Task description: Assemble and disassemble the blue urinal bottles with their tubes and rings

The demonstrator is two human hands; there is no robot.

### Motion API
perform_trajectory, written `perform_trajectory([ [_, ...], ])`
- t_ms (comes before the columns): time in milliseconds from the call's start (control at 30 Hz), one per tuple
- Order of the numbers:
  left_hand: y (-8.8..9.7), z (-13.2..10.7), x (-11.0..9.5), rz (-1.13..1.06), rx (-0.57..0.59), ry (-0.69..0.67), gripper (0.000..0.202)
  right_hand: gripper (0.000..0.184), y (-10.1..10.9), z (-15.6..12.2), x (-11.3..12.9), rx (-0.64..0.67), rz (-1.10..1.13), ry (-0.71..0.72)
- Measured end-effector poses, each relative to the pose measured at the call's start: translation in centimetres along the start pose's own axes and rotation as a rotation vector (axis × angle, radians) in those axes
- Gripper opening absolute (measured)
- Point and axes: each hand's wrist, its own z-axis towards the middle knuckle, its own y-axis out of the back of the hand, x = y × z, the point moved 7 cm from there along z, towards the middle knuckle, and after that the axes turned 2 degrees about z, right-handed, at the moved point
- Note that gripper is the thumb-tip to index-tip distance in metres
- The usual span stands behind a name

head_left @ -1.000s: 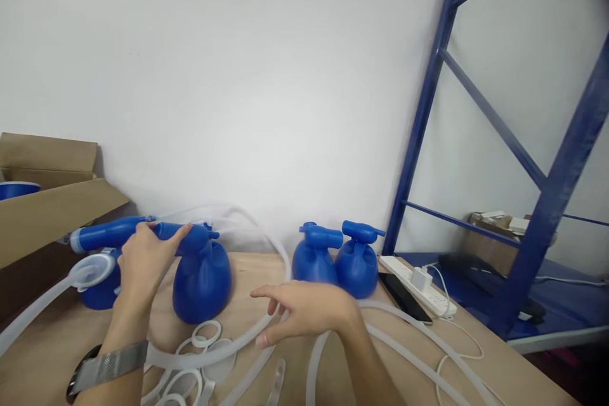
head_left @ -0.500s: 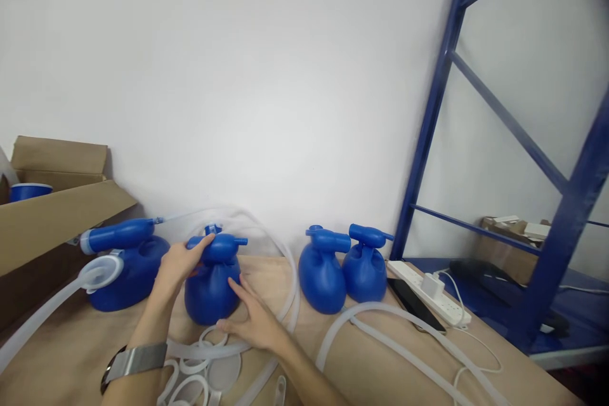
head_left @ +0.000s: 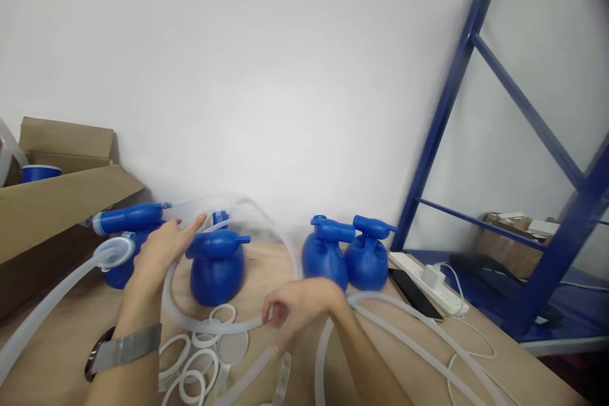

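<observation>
My left hand hovers with fingers stretched out just left of a blue bulb-shaped bottle standing on the wooden table. My right hand is closed in a pinch on a translucent silicone tube that curves round the front of that bottle. Behind my left hand lies another blue bottle on its side with a white-capped tube at its mouth. Two more blue bottles stand further right.
Several white rings and flat strips lie near the table's front. More long tubes run to the right. A phone and power strip lie by a blue metal rack. A cardboard box is at left.
My left hand has let go of the upright bottle's top and opened. My right hand moved off the bottle's base, rightward and toward me, and pinched the tube.
</observation>
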Motion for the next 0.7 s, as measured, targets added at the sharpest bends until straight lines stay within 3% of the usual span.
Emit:
perform_trajectory([
  [167,4.4,-2.4,-1.8,0.015,0.006,-0.032,0.102,0.04,-5.5,0.0,-0.1,0.296,-0.396,-0.291],
  [267,6.8,-4.2,-2.4,-0.007,-0.008,-0.062,0.104,0.047,-7.7,0.4,0.0,0.47,-0.427,-0.393],
  [433,8.9,-5.9,-2.0,-0.037,-0.003,-0.074,0.096,0.04,-6.5,0.6,0.0,0.505,-0.418,-0.486],
  [567,8.4,-5.6,-1.7,-0.003,0.014,-0.075,0.104,0.042,-6.1,0.3,0.5,0.608,-0.371,-0.564],
  [633,7.5,-5.1,-1.6,0.019,0.04,-0.09,0.109,0.034,-5.4,0.1,1.8,0.597,-0.332,-0.508],
  [700,6.5,-4.6,-1.5,0.029,0.065,-0.121,0.107,0.02,-4.5,0.0,4.3,0.54,-0.248,-0.344],
])
